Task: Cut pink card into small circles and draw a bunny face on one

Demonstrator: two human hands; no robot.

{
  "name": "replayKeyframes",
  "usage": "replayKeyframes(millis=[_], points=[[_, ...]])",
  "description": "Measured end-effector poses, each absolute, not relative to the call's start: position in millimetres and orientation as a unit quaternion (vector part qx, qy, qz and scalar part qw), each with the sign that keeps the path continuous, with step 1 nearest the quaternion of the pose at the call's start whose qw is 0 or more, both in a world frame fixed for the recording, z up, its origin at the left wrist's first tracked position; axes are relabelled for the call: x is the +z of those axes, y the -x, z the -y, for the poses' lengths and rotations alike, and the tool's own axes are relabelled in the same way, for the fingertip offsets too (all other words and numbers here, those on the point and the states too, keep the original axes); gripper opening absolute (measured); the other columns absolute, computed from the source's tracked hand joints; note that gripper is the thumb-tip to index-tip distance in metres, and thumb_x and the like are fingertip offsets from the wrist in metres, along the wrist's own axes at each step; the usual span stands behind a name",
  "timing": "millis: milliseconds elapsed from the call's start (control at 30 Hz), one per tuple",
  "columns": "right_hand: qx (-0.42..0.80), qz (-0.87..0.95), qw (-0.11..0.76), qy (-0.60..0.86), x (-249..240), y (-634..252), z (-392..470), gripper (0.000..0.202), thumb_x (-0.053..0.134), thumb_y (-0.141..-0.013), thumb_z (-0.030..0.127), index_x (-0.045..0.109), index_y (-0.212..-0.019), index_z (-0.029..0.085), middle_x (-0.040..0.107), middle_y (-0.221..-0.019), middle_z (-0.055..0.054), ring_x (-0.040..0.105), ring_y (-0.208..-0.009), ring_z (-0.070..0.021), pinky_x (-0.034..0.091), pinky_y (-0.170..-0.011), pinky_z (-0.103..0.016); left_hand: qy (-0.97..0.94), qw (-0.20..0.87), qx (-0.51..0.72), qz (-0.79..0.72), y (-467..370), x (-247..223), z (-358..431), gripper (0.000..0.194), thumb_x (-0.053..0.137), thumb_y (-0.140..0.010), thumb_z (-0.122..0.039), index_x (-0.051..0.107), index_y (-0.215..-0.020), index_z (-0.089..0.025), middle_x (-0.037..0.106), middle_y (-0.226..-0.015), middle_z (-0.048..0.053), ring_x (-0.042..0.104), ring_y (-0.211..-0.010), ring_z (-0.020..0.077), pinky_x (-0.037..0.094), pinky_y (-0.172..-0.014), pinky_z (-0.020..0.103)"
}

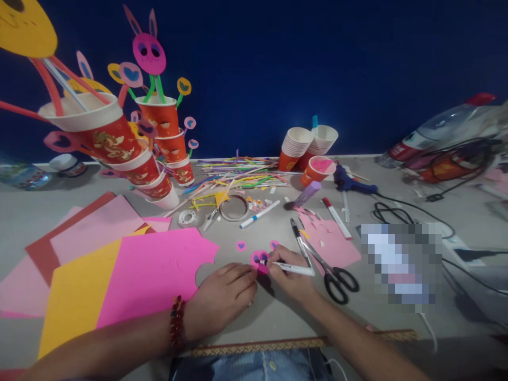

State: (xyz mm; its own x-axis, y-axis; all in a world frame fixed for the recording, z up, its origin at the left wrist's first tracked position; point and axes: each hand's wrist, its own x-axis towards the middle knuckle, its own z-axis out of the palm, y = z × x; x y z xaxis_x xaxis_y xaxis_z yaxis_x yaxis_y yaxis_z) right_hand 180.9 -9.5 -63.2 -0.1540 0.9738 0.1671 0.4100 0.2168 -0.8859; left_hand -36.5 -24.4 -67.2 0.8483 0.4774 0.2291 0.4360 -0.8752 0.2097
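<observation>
At the far left, a leaning stack of red paper cups [119, 145] is seen, topped with straws and paper shapes, and a second stack [171, 140] just right of it carries a pink paper bunny face [148, 53]. In front of them, sheets of coloured paper are spread on the grey table [32, 211]: a yellow sheet [75, 291] is partly covered by a bright pink sheet [154, 270].

The left hand [222, 299], with a beaded bracelet [177, 323] at the wrist, is laid flat on the table with fingers loosely extended, its fingertips pressed at the edge of a small pink paper disc [260, 260]. The disc lies on the table between the two hands. The right hand [291, 278] is closed around a white marker pen [291, 268], whose tip is set on the disc.

Behind the hands, a roll of tape [234, 207] and a scatter of coloured straws [238, 174] are seen. Just right of the right hand, black-handled scissors [331, 270] lie partly on a pink paper scrap [337, 243]. Further back, nested cups [296, 145] and a blue glue gun [351, 182] are found, with black cables [413, 211] trailing toward the right edge.
</observation>
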Motion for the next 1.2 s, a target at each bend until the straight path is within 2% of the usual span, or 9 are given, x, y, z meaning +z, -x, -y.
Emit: replayKeyframes(millis=[767,1000,1200], points=[[0.365,0.671,0.397,0.509,-62.7,-180.7,9.4,0.017,0.05,-0.078,0.018,0.05,-0.061,0.022,0.051,-0.056,0.003,0.047,-0.053,-0.0134,0.037,-0.053,-0.026,-0.959,0.079,0.134,-0.237,36.7,-65.5,24.3,0.025,0.047,-0.1,-0.024,0.061,-0.116,-0.013,0.061,-0.131,0.01,0.051,-0.124,0.0247,0.043,-0.107,0.04],[0.377,0.577,0.476,0.546,-62.3,-184.5,10.4,0.016,0.053,-0.081,0.021,0.052,-0.064,0.023,0.053,-0.057,0.003,0.05,-0.053,-0.0144,0.04,-0.052,-0.026,-0.96,0.084,0.123,-0.238,36.2,-63.9,23.7,0.022,0.05,-0.099,-0.025,0.061,-0.114,-0.014,0.061,-0.131,0.01,0.051,-0.124,0.024,0.042,-0.106,0.04],[0.414,0.563,0.436,0.567,-61.3,-199.5,4.3,0.013,0.054,-0.079,0.019,0.051,-0.067,0.023,0.054,-0.054,0.004,0.052,-0.051,-0.0142,0.039,-0.051,-0.026,-0.957,0.098,0.12,-0.244,36.3,-65.8,23.6,0.021,0.055,-0.097,-0.025,0.06,-0.115,-0.015,0.061,-0.132,0.008,0.05,-0.125,0.0218,0.041,-0.106,0.038]])
